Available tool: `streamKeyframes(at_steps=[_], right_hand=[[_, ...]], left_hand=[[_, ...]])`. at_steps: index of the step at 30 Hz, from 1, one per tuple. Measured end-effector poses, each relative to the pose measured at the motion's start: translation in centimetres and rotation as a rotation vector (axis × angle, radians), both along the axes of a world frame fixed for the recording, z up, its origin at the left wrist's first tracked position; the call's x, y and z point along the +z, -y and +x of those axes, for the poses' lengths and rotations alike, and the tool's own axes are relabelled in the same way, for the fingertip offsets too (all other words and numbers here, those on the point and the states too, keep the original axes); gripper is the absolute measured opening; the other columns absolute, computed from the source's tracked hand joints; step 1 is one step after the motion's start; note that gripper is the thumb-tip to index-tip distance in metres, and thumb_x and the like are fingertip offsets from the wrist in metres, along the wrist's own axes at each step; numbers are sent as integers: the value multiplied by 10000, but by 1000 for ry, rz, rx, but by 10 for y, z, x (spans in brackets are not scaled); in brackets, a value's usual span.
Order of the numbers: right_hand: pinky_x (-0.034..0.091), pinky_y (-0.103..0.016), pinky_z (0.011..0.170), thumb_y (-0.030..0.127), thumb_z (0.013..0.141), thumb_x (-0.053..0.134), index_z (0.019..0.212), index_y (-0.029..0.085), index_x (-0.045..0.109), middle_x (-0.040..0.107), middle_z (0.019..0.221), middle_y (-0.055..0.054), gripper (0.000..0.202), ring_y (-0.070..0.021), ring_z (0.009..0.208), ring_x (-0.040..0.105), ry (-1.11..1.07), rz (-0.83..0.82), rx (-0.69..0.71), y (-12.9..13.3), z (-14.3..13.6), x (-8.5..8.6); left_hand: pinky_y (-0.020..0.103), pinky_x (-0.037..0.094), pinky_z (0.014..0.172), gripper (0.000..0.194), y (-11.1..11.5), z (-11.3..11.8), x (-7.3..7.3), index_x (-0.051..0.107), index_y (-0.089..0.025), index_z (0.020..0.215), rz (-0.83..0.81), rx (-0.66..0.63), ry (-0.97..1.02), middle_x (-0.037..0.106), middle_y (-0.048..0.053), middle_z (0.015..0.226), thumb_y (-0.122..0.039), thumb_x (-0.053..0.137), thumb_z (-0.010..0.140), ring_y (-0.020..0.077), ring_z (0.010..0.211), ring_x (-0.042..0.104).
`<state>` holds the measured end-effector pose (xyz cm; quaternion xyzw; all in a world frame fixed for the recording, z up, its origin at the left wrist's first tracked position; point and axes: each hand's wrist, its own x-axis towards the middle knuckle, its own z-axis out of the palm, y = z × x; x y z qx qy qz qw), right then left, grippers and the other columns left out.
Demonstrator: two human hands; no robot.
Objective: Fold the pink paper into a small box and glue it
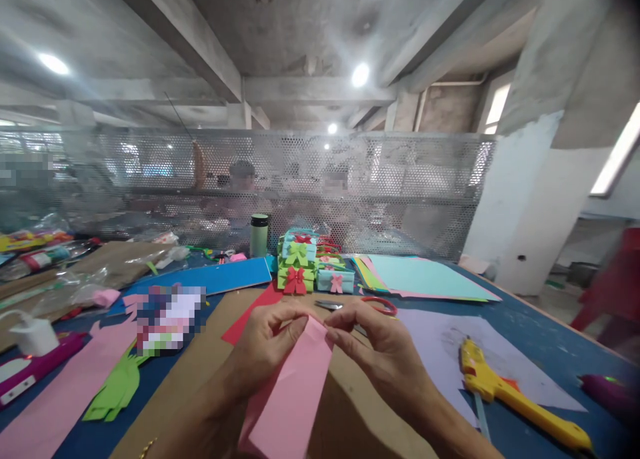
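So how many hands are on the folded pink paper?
2: left hand at the left of the far end of the folded pink paper, right hand at its right corner. Some fingertips are hidden.

A craft workshop; bare concrete beams (185, 36); perforated metal partition (420, 166); glue gun (500, 386) and paper sheets (435, 277) on a worktable (537, 344)

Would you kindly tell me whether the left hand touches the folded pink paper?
Touching: the head view shows the left hand pinching the folded pink paper near its top edge.
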<state>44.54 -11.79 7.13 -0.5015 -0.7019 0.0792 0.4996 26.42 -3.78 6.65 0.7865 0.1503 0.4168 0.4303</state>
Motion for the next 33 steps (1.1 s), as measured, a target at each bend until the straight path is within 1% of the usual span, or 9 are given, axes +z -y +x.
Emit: streamKeyframes(at_steps=[3, 7, 11, 14, 16, 21, 23, 27, 33], right_hand=[[456, -261, 648, 317, 872, 635, 763, 204, 650, 627, 730, 10, 158, -133, 693, 568, -17, -1, -5, -1, 1, 0], [447, -254, 636, 351, 879, 621, 706, 196, 597, 593, 709, 14, 234, -123, 666, 539, -62, -22, 17, -2, 0, -1], [448, -246, 641, 331, 867, 635, 745, 191, 619, 590, 721, 13, 186, -121, 682, 543, -94, -100, 52, -1, -3, -1], [446, -247, 640, 321, 859, 641, 754, 187, 631, 595, 727, 9, 170, -123, 689, 544, -116, -132, 59, -2, -4, -2], [449, -247, 636, 324, 850, 651, 779, 186, 645, 604, 734, 6, 155, -123, 689, 546, -140, -158, 69, -4, -3, -4], [439, -229, 586, 348, 804, 701, 814, 181, 664, 604, 711, 13, 171, -108, 649, 531, -210, -203, 84, -9, 1, -8], [428, -222, 555, 366, 796, 705, 797, 178, 659, 594, 692, 13, 194, -105, 628, 518, -233, -220, 92, -11, 2, -9], [424, -232, 566, 395, 797, 699, 761, 167, 666, 610, 698, -3, 234, -113, 640, 526, -224, -243, 114, -11, 4, -9], [359, -228, 564, 412, 795, 714, 727, 148, 640, 563, 667, 12, 282, -100, 624, 475, -283, -323, 214, -12, 6, -12]], left_hand=[[308, 500, 773, 241, -1, 3, -2, 763, -222, 919, 70, 22, 3, 729, 63, 870, -312, 540, 927, 194, 829, 647], [279, 486, 737, 221, 1, 7, -5, 761, -240, 842, 148, 38, -28, 721, 32, 814, -275, 556, 916, 171, 779, 636], [241, 480, 695, 182, 2, 8, -7, 746, -220, 871, 60, 63, -51, 737, 26, 845, -269, 572, 895, 163, 784, 653], [209, 449, 583, 160, 3, 7, -7, 709, -180, 769, -30, 110, -66, 713, 21, 742, -283, 617, 849, 147, 680, 628], [203, 439, 570, 175, 4, 6, -5, 702, -174, 762, -22, 96, -77, 707, 21, 731, -292, 611, 854, 140, 666, 619], [223, 465, 695, 203, 4, 3, -4, 707, -191, 897, 45, -15, -78, 720, 37, 885, -283, 527, 923, 147, 807, 637], [213, 446, 651, 184, 2, 3, -7, 678, -193, 935, 3, -28, -84, 698, 30, 873, -305, 533, 926, 135, 772, 614], [183, 326, 500, 171, -4, 5, -12, 568, -192, 934, -115, -43, -89, 566, -41, 686, -361, 571, 908, 86, 574, 470], [187, 329, 530, 111, -6, 5, -13, 544, -186, 873, -20, -23, -138, 543, -28, 776, -293, 563, 896, 85, 627, 455]])
